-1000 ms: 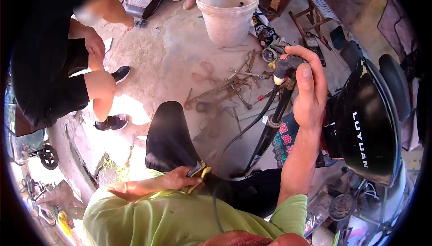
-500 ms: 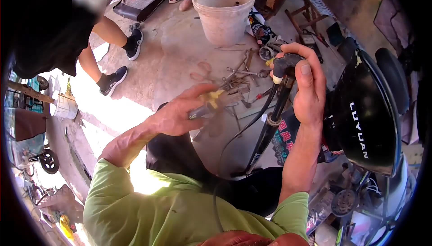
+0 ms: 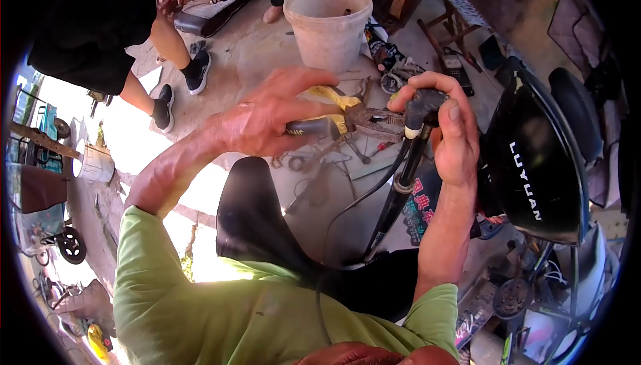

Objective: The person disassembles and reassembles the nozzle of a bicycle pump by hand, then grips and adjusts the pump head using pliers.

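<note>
My left hand (image 3: 267,115) is wrapped round a pair of pliers (image 3: 377,119) with yellow and black handles. The handles are spread apart, and the jaws point right, reaching the side of a black elbow-shaped fitting (image 3: 426,106). Whether the jaws grip it I cannot tell. My right hand (image 3: 456,125) has its fingers curled round that fitting from behind and the right. A pale tip shows at the fitting's lower left. Below it a black pole (image 3: 392,208) slants down to the floor, and a thin black cable (image 3: 354,206) hangs beside it.
A whitish bucket (image 3: 328,25) stands ahead, with scattered tools and parts nearer me. A black shell marked LUYUAN (image 3: 534,165) rises at my right. At the upper left another person's legs (image 3: 170,45) are close by. A small folding stool (image 3: 457,21) stands at the upper right.
My left hand has brought the pliers up and to the right, so the jaws now reach the fitting. My right hand keeps its hold, slightly lower in view. The person at the left has shifted.
</note>
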Available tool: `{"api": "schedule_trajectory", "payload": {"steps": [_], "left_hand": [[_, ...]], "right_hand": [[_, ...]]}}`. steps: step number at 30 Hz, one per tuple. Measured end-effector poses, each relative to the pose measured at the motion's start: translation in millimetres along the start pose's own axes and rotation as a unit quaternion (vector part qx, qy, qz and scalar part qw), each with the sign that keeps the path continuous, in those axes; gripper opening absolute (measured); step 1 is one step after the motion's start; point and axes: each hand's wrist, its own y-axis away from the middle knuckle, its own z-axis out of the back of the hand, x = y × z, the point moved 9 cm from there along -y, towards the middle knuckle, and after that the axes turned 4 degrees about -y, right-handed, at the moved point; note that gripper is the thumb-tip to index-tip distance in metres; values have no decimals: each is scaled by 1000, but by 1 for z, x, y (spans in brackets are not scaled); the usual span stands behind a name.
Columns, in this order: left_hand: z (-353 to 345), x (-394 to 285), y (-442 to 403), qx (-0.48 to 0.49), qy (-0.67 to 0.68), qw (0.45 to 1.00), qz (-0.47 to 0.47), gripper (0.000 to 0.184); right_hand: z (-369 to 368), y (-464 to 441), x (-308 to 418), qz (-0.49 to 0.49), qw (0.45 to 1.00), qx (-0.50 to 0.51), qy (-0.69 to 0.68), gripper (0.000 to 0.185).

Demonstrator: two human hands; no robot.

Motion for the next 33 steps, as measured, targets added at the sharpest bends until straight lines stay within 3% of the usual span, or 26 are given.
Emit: {"api": "schedule_trajectory", "payload": {"steps": [10, 19, 22, 25, 28, 33], "left_hand": [[22, -15, -23, 14, -31, 998, -56, 55], [23, -14, -29, 84, 47, 995, -36, 48], [22, -15, -27, 127, -43, 991, -5, 45], [19, -17, -22, 142, -42, 989, 25, 42], [25, -25, -20, 72, -49, 996, -29, 44], [23, -24, -19, 76, -16, 997, -10, 53]], "right_hand": [[-6, 4, 6, 0, 999, 28, -29, 60], [-3, 7, 9, 18, 999, 27, -31, 53], [2, 7, 3, 15, 999, 8, -28, 49], [3, 8, -2, 4, 1000, 1, -23, 46], [3, 9, -1, 0, 1000, 0, -28, 45], [2, 8, 2, 12, 1000, 18, -19, 49]]}}
